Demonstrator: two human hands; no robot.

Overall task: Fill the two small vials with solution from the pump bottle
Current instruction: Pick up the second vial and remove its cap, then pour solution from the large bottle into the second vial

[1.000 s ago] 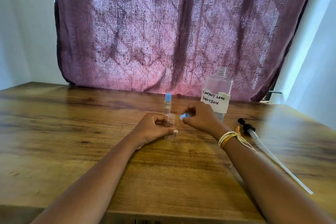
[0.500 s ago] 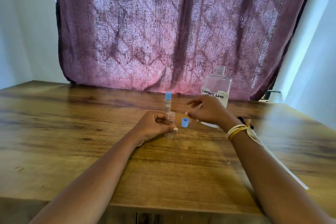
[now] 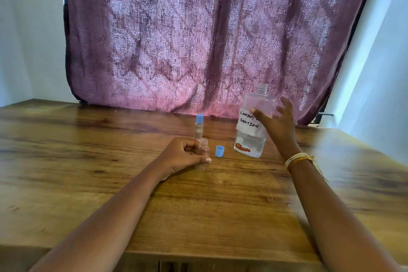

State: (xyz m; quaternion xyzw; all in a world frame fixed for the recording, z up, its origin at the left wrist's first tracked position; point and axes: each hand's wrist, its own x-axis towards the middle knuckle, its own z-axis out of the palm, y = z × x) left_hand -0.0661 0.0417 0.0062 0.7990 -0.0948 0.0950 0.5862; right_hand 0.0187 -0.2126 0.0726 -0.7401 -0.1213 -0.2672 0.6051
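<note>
Both forearms reach up from the bottom edge, the left from about 7 o'clock, the right from about 5 o'clock. The left hand [image 3: 185,153] is curled into a loose fist near the centre, its fingers [image 3: 204,159] wrapped around a small open vial [image 3: 203,144]. The right hand [image 3: 278,125], toward 2 o'clock, is raised with fingers spread and blurred, palm facing a clear bottle [image 3: 254,126]. Thread bands [image 3: 297,159] circle the right wrist.

Bare forearms; yellow-white thread wristbands [image 3: 297,159]
</note>
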